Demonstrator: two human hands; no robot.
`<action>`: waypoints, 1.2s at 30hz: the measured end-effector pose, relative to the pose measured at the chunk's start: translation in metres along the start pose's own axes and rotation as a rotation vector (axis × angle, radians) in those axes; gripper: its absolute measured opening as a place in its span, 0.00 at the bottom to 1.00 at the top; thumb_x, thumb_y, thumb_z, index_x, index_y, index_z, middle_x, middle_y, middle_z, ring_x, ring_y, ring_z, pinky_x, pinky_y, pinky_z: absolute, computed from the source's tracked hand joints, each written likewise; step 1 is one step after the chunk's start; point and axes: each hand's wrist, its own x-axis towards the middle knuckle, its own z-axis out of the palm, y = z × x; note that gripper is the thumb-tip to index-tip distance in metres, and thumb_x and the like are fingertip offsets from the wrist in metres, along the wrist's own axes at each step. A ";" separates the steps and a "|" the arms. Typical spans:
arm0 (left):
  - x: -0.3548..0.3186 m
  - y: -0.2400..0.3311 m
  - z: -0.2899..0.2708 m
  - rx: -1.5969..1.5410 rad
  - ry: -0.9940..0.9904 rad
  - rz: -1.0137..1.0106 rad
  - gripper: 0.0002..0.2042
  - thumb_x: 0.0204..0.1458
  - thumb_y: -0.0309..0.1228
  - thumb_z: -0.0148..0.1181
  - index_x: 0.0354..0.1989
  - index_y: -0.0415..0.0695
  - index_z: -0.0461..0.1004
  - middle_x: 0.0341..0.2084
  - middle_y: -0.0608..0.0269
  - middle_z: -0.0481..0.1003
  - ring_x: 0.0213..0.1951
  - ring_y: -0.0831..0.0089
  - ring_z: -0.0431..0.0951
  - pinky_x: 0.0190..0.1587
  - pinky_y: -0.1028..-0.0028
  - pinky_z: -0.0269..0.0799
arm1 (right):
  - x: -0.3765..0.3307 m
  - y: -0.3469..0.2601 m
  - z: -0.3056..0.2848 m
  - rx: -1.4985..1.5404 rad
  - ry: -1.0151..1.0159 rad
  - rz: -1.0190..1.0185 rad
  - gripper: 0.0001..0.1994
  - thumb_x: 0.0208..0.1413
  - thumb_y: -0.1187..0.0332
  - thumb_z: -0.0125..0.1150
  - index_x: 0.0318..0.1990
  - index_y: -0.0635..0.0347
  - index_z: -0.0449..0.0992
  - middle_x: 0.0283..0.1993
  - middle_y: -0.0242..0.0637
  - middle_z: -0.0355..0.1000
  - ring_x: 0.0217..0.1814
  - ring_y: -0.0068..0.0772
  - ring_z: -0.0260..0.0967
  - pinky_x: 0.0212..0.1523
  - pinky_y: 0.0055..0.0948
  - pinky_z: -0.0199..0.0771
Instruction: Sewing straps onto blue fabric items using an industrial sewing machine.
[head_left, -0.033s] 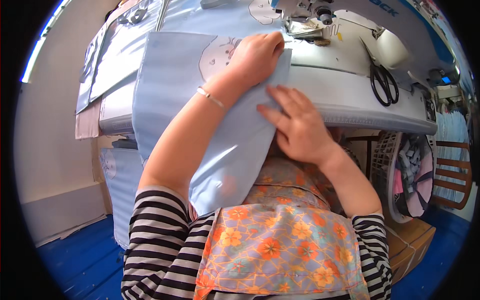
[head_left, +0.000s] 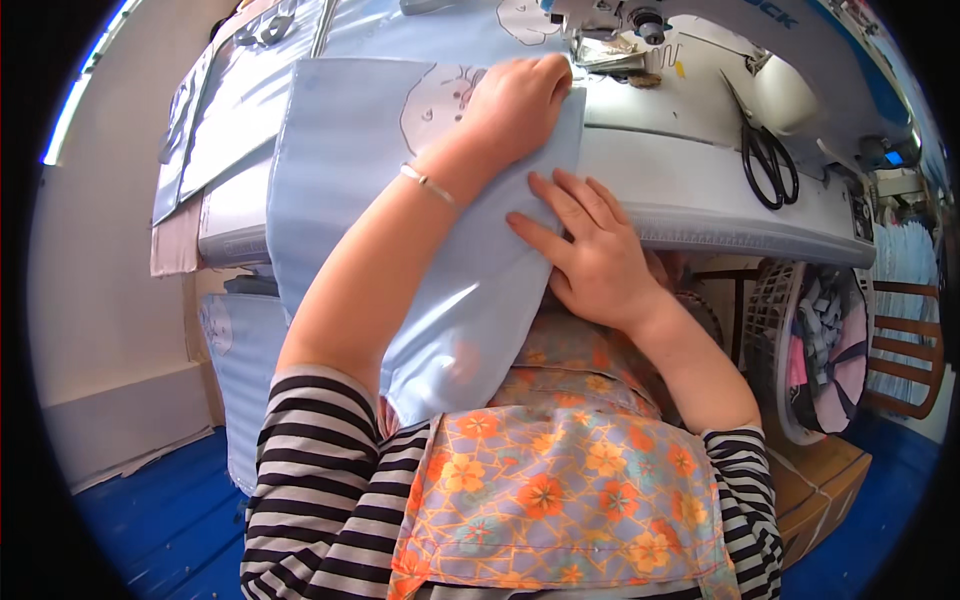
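A light blue cloth [head_left: 340, 170] with a printed cartoon figure lies over the front of the white sewing table [head_left: 690, 175] and hangs down onto my lap. My left hand [head_left: 520, 108] is closed on its far right edge, close to the sewing machine [head_left: 650, 28]. Lower along the right edge of the cloth, my right hand [head_left: 595, 245] rests with fingers spread and extended. The fingertips of my left hand are partly hidden, and my left forearm covers part of the cloth.
Black-handled scissors [head_left: 766, 165] lie on the table to the right. Below stands a white basket [head_left: 775, 340] of fabric scraps, near a wooden chair [head_left: 905, 365] and a cardboard box [head_left: 825, 495]. More blue cloth [head_left: 245, 390] hangs at left.
My left hand and the cloth have shifted slightly away from me, toward the machine. My right hand has moved a little left, its fingers more clearly spread on the cloth.
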 end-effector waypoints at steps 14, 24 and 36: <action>0.001 0.002 0.010 0.374 0.004 0.212 0.12 0.52 0.29 0.55 0.43 0.47 0.81 0.43 0.64 0.78 0.49 0.64 0.76 0.49 0.63 0.73 | 0.012 0.019 -0.004 0.163 0.032 0.082 0.21 0.46 0.84 0.54 0.46 0.55 0.83 0.56 0.41 0.76 0.62 0.51 0.69 0.61 0.41 0.72; -0.008 -0.004 0.014 0.288 0.077 0.205 0.14 0.53 0.31 0.56 0.47 0.39 0.77 0.51 0.56 0.77 0.56 0.58 0.73 0.58 0.60 0.69 | 0.016 0.026 -0.007 0.098 0.095 0.094 0.19 0.47 0.83 0.55 0.47 0.61 0.81 0.52 0.44 0.75 0.58 0.49 0.70 0.58 0.41 0.73; -0.113 0.059 -0.089 0.010 -0.439 0.139 0.32 0.51 0.44 0.64 0.61 0.38 0.68 0.64 0.45 0.64 0.68 0.50 0.61 0.70 0.48 0.50 | -0.013 0.025 -0.018 0.050 0.068 0.061 0.18 0.49 0.80 0.59 0.49 0.64 0.78 0.56 0.45 0.74 0.58 0.49 0.71 0.58 0.41 0.73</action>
